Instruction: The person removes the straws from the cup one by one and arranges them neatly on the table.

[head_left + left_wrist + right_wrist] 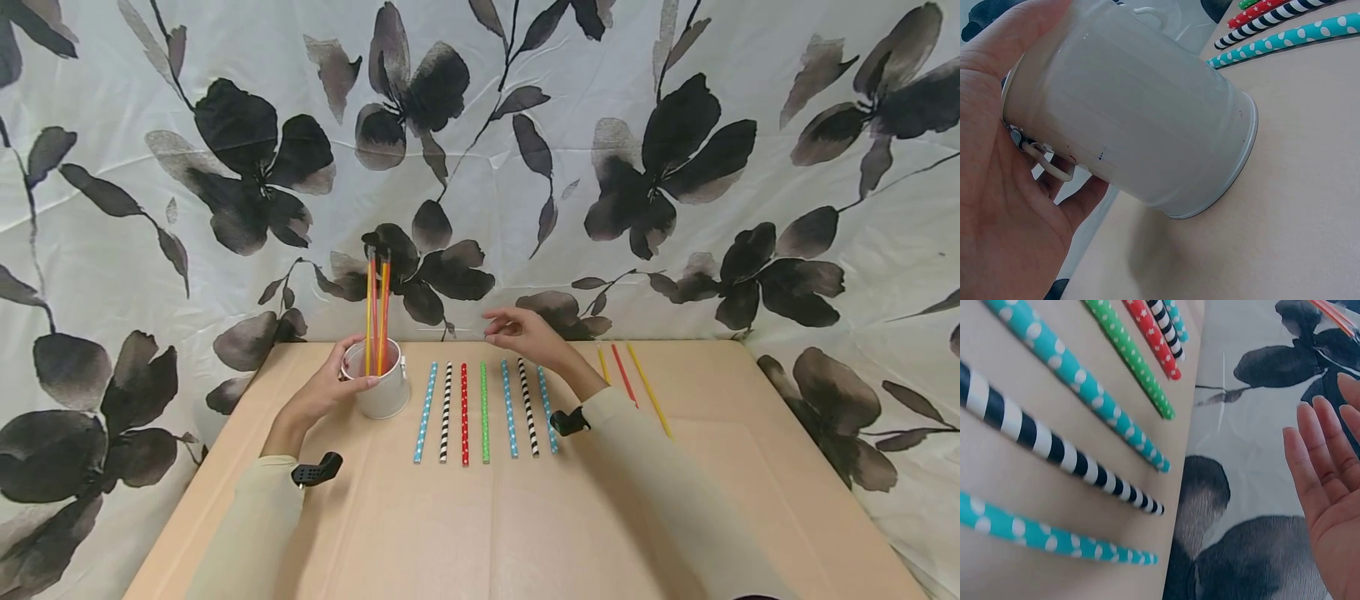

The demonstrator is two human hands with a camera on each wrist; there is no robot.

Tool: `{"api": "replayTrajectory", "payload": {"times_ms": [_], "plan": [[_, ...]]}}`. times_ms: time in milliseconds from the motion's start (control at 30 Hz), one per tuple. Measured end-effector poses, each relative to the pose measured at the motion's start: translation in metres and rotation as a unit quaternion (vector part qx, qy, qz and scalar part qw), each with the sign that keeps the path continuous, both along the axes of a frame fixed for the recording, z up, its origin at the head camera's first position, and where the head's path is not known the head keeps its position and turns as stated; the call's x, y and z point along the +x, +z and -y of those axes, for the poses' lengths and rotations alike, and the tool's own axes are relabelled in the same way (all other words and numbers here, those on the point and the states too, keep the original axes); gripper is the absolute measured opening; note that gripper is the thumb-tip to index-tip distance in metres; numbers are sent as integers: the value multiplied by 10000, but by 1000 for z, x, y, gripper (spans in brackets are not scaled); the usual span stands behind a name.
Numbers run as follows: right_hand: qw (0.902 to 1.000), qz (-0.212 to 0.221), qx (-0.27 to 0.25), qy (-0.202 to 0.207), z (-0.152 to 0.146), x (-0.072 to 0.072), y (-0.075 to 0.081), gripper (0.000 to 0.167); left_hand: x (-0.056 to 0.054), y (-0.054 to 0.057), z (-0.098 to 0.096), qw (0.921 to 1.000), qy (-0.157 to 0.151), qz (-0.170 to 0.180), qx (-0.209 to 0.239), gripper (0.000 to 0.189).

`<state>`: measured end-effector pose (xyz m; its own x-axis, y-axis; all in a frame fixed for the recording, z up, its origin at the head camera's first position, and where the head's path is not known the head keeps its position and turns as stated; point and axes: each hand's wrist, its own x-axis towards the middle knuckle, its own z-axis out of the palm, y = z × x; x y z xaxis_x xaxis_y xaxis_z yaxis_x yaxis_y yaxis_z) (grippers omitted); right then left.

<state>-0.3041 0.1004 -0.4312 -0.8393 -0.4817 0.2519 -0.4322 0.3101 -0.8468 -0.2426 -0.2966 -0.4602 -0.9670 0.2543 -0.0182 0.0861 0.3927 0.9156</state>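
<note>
My left hand grips a small white metal bucket near its rim, thumb along the outside. Several thin yellow and red-orange sticks stand upright in it. Up close in the left wrist view, the bucket's smooth wall and wire handle show against the palm. My right hand hovers empty beyond the far ends of a row of patterned paper straws, fingers loosely extended. The row has blue dotted, black-and-white striped, red starred and green dotted straws, laid side by side.
Two yellow sticks and a red stick lie on the table right of the row, beside my right forearm. The wooden table ends at a floral cloth hanging behind it. Each wrist wears a black device.
</note>
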Motion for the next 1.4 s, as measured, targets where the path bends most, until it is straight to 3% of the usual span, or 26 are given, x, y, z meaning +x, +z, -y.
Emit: {"api": "replayTrajectory", "payload": {"times_ms": [600, 967, 1400], "plan": [[9990, -259, -124, 354, 53, 5, -1, 41, 1, -1, -1, 10000, 40, -12, -43, 95], [9973, -222, -110, 691, 86, 7, 4, 37, 0, 0, 0, 10000, 36, 15, -34, 95], [9955, -73, 152, 931, 124, 8, 3, 47, -2, -3, 0, 10000, 9, -14, 67, 92]]}}
